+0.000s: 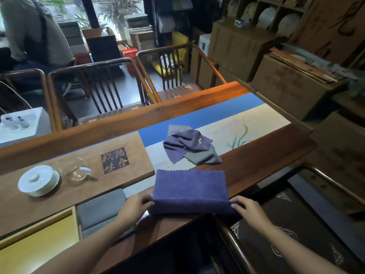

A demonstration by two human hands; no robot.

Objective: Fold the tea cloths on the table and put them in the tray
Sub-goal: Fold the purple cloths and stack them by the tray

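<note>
cloth half-folded at the near edge

cloth (pixel 190 186), dark purple with scalloped edges, lies flat on the table (pixel 256 171) at its near edge, its near side doubled over into a fold. left hand (pixel 136 206) pinches the left end of that fold, fingers closed on the fabric; right hand (pixel 246 209) pinches the right end the same way. both forearms reach in from below.

past it, toward the middle of the table, a crumpled purple cloth (pixel 187 145) with a small yellow motif lies on top of a grey cloth (pixel 203 157); both rest on the pale runner (pixel 246 125) with its blue far band and a painted plant.

left of the runner sits a wooden board (pixel 83 175) bearing a carved square of characters. on it stand a white lidded cup (pixel 38 179) and, just beside it, a clear glass pitcher (pixel 76 169). at the table's near left corner is a yellow tray (pixel 39 246), with a grey folded cloth (pixel 100 210) just to its right.

chairs (pixel 102 84) stand along the far edge.
</note>
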